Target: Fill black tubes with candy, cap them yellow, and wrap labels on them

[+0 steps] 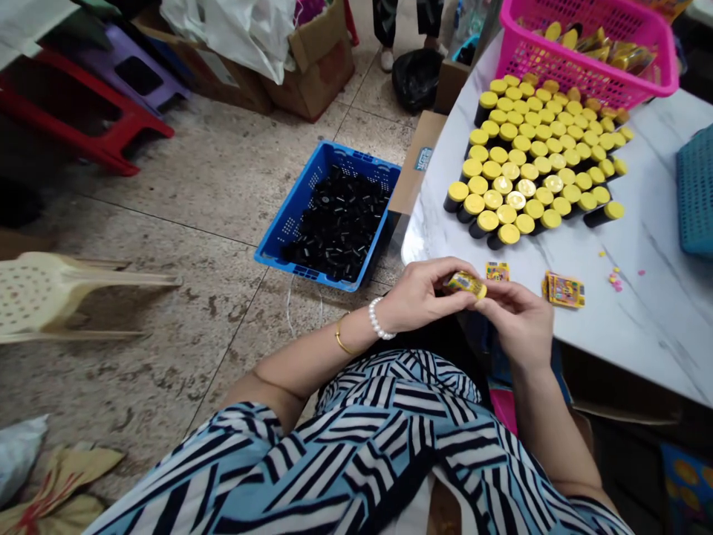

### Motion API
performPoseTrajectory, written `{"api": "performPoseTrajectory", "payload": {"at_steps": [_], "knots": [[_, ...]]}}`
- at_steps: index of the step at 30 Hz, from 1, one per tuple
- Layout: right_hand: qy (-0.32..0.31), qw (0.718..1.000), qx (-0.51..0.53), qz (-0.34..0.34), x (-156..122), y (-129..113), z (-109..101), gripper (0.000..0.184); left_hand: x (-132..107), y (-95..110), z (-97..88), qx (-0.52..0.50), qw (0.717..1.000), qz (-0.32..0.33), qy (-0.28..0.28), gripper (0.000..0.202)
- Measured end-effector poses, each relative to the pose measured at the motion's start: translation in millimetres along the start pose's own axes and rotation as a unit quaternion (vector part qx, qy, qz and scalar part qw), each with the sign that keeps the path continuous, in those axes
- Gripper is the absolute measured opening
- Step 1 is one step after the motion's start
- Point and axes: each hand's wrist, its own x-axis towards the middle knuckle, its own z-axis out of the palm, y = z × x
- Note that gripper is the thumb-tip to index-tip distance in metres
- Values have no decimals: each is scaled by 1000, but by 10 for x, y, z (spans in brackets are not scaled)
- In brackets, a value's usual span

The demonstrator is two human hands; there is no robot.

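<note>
Just off the near edge of the table, my left hand (426,293) is wrapped round a small yellow-capped container (466,284) with a printed label around it. The fingertips of my right hand (518,316) pinch at its yellow cap end. Beyond my hands lies a printed label (497,271) on the tabletop, and a small stack of labels (565,290) sits to the right of it. Many black containers with yellow caps (526,163) stand packed together farther back; one at their right side (604,214) leans over.
A pink basket (590,56) holding yellow-capped pieces is at the table's back, a teal basket (696,193) at right. Small pink and yellow bits (616,281) lie on the marble-patterned table (657,327). A blue crate (267,256) of black containers rests on the floor, with stools beyond.
</note>
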Motion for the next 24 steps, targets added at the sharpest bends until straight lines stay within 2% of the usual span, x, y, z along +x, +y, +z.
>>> {"api": "performPoseTrajectory", "payload": {"at_steps": [2, 3, 5, 7, 10, 12, 16, 20, 24], "knots": [[-40, 995, 66, 68, 9, 0, -6, 28, 10, -19, -7, 13, 1000, -16, -16, 25], [-63, 992, 75, 78, 10, -13, -30, 28, 21, -21, -15, -7, 999, -36, -33, 28], [-97, 991, 73, 58, 10, -57, -101, 39, 47, -18, -27, -70, 991, -89, -73, 36], [-111, 993, 47, -1, 13, -107, -166, 49, 73, -17, -20, -122, 978, -138, -96, 46], [-90, 990, -13, -108, 24, -147, -188, 38, 94, -33, 39, -178, 963, -174, -107, 61], [-58, 987, -23, -150, 32, -134, -158, 34, 102, -44, 91, -228, 949, -186, -116, 65], [0, 986, -5, -165, 63, -33, -91, 34, 145, -42, 159, -293, 923, -227, -108, 65], [17, 986, -19, -164, 87, 2, -66, 25, 186, -37, 168, -278, 930, -225, -84, 64], [-24, 981, -64, -184, 38, -102, -69, 48, 194, -70, 158, -234, 945, -214, -80, 60]]}}
